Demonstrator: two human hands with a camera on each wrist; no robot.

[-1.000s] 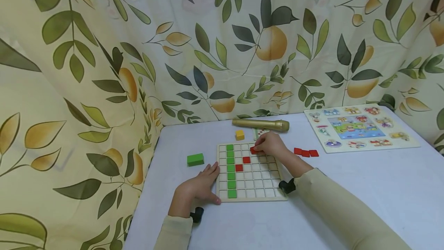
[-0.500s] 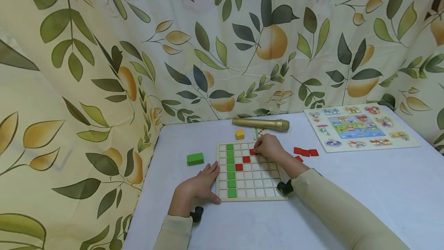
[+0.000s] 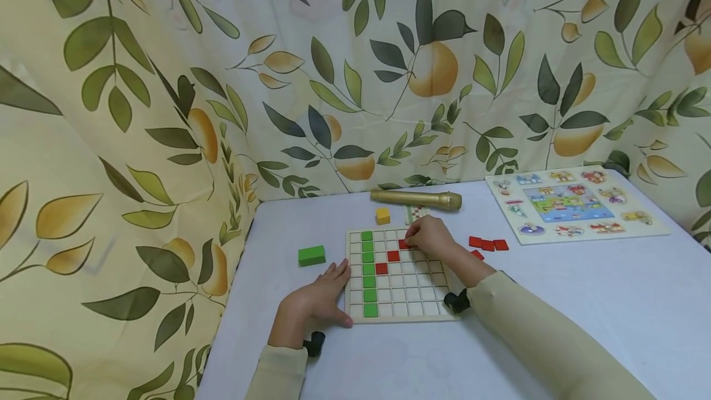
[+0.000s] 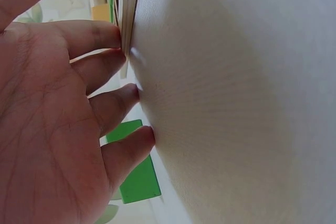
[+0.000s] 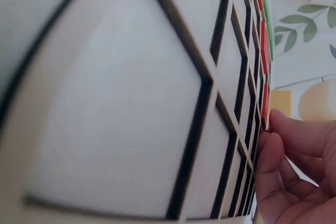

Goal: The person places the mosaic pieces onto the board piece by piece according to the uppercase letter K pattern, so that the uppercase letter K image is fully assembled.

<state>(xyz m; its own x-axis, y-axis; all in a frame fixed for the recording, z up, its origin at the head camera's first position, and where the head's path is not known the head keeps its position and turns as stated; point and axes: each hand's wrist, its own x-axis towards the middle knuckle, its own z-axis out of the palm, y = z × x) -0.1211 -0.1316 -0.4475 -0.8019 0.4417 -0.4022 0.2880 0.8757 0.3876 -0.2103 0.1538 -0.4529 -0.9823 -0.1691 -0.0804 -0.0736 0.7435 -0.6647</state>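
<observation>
The right hand (image 3: 430,236) pinches a red tile (image 3: 403,244) into the grid board (image 3: 397,313). The left hand (image 3: 316,301), fingers straight, steadies the board's edge. Next, judged: press the tile flush, then release.

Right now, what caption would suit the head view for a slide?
A right hand sets a red tile into a wooden grid board while the left hand steadies its edge.

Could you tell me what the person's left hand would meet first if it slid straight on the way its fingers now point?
The left hand lies flat, fingers already against the left edge of the grid board, so it would probably just push that. The green block sits off to the side.
</observation>
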